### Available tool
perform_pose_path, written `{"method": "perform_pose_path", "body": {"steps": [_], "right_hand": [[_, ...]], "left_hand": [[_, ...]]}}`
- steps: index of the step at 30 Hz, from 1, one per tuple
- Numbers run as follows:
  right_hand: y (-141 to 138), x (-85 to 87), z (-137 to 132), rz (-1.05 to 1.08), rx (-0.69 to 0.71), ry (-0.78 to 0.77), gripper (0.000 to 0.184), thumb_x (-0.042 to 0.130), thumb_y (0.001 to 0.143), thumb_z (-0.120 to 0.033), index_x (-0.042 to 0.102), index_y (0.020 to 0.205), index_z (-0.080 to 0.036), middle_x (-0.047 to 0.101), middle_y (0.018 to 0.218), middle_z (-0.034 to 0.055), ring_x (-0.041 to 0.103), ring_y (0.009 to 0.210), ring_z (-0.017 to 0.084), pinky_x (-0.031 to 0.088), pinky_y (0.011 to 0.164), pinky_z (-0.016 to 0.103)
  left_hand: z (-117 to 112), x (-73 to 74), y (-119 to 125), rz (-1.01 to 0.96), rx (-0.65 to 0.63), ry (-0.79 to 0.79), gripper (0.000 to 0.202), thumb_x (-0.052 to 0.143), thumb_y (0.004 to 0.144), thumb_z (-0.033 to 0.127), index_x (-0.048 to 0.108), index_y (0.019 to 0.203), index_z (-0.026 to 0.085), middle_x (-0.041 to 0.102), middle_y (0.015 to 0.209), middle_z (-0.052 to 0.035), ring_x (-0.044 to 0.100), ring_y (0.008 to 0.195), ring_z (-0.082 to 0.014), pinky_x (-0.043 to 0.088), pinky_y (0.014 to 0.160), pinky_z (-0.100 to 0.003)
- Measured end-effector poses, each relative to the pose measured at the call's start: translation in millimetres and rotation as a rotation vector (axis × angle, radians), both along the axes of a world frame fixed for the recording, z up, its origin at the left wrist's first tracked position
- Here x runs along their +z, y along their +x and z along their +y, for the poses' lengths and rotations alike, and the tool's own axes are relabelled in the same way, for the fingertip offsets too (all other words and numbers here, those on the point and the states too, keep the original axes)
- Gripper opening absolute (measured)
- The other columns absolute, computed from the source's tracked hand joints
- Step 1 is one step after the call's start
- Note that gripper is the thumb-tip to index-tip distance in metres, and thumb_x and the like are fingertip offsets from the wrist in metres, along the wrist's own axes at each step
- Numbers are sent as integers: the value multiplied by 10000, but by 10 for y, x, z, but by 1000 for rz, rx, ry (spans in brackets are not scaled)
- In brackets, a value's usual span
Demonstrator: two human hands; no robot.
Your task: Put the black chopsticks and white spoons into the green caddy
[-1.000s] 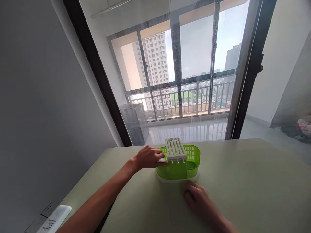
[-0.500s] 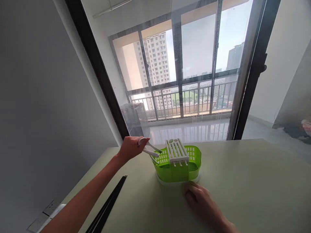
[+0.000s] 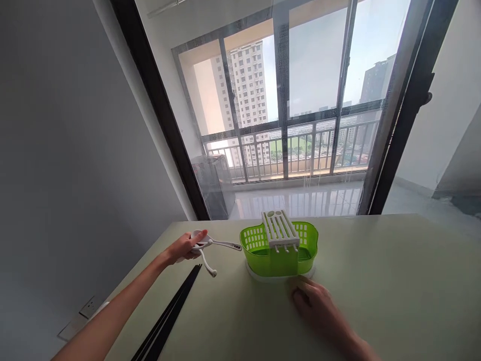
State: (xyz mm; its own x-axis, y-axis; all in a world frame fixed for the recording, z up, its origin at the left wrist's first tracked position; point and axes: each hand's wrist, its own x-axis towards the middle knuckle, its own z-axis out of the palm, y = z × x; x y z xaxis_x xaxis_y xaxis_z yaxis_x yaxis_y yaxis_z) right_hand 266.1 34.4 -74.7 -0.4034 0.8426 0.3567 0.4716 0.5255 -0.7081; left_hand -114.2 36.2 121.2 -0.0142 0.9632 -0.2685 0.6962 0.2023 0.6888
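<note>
My left hand point(image 3: 185, 249) is closed around white spoons point(image 3: 224, 244) by their bowl ends, left of the basket. One handle, with small dark marks, points right toward the basket rim; another curves down toward the table. Their exact number is hidden by my fingers. The green basket point(image 3: 283, 264) stands upright on a white base, and a white slotted rack point(image 3: 281, 229) with small hooks lies across its top. My right hand point(image 3: 314, 303) is curled into a loose fist on the table, its knuckles right by the base's front edge; whether it touches is unclear.
Black chopsticks point(image 3: 171, 313) lie in a bundle on the pale table point(image 3: 379, 281), below my left forearm. Behind the table's far edge is a glass pane in a dark frame point(image 3: 161, 110). A wall socket point(image 3: 89, 307) sits at lower left.
My left hand has drawn the spoons leftward and down, away from over the basket's left end, and turned them. My right hand stays by the basket's front. The view has shifted slightly.
</note>
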Motion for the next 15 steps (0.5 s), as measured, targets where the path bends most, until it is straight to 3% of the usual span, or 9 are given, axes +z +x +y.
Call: {"method": "perform_pose_path", "body": {"steps": [4,8,15], "right_hand": [[9,25,-7,7,8,1,286,402,951,-221,565,717,-237,678,775,27,626,701,189,438,675,290],[9,1,2,2,-10,-5,286,414,947,-230,551,697,-240,666,741,16,608,676,187,427,654,288],[18,-12,9,28,25,-17,270,409,940,-205,591,743,-236,674,776,23,621,711,192,449,692,300]], "left_hand": [[-107,-176,-89,-11,-58,-172,732,506,724,945,411,591,232,351,489,62,293,416,-83,217,419,-247],[-158,-373,-164,64,-141,-316,748,549,701,942,499,572,207,457,469,30,374,389,-97,280,400,-240],[-187,-536,-130,200,-287,-384,730,538,746,910,533,544,209,520,449,9,440,379,-118,322,403,-240]]}}
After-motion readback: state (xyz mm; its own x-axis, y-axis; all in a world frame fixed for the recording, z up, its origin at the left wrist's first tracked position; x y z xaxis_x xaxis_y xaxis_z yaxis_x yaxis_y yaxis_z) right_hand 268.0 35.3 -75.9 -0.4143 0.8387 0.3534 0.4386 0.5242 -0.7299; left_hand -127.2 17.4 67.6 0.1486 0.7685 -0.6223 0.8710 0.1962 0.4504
